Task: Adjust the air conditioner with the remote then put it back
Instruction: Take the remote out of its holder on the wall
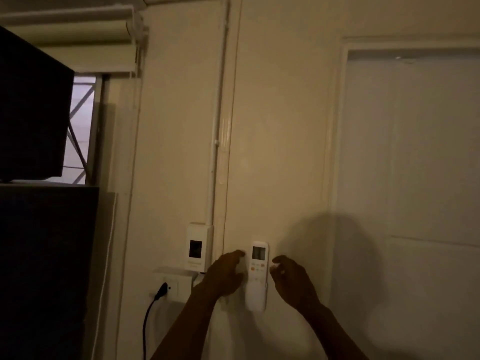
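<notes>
A white air conditioner remote (258, 275) hangs upright on the cream wall, its small screen at the top and coloured buttons below. My left hand (224, 275) is just to its left, fingers curled and apart, its fingertips close to the remote's upper left edge. My right hand (291, 280) is a short way to its right, fingers bent and spread, with a gap between it and the remote. Neither hand holds anything. The air conditioner itself is not in view.
A white wall box with a dark window (196, 248) sits left of the remote, under a vertical conduit (213, 157). Below it a socket holds a black plug and cable (158, 297). Dark furniture (39, 268) fills the left; a white door (415, 178) stands on the right.
</notes>
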`<state>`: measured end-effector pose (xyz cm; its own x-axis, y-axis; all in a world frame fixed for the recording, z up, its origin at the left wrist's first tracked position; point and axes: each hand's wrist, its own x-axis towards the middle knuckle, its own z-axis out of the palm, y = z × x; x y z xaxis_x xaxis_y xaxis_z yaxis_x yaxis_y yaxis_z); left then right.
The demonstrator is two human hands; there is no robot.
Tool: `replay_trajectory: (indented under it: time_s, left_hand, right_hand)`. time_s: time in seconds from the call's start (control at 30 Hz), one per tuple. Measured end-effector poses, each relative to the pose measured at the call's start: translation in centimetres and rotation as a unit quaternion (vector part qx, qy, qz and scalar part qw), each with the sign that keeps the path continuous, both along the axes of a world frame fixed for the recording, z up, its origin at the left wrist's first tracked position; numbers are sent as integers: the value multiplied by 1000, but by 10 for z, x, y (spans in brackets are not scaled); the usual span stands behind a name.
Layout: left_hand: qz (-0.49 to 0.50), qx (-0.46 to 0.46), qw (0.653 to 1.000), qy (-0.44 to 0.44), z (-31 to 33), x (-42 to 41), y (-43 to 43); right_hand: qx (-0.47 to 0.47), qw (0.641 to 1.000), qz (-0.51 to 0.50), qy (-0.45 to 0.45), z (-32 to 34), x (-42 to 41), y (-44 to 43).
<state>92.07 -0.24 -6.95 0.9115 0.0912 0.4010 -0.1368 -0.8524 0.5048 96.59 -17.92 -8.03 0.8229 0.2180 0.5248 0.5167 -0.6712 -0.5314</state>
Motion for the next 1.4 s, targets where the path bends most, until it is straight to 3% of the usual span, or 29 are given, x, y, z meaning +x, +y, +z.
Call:
replay_trajectory:
  time_s: [0.13, 0.3, 0.7, 0.9, 1.1, 1.4]
  left_hand:
    - [-44, -101, 989, -98, -2, 21, -3]
    - [-78, -141, 976, -148, -13, 32, 0]
    - [-102, -212, 958, -162, -11, 41, 3]
    - [-106, -279, 936, -186, 29, 31, -4]
    - [-133, -259, 929, -227, 85, 5, -4]
    - [-148, -309, 915, -214, 111, -85, -15]
  right_hand:
    - [55, 998, 19, -28, -9, 15, 13]
    - [122, 991, 25, -46, -23, 20, 22]
    - [217, 976, 21, -6, -24, 29, 25]
    - [263, 962, 31, -70, 18, 13, 28]
    - [271, 954, 61, -115, 79, -10, 21]
    - [316, 935, 142, -69, 111, -88, 9]
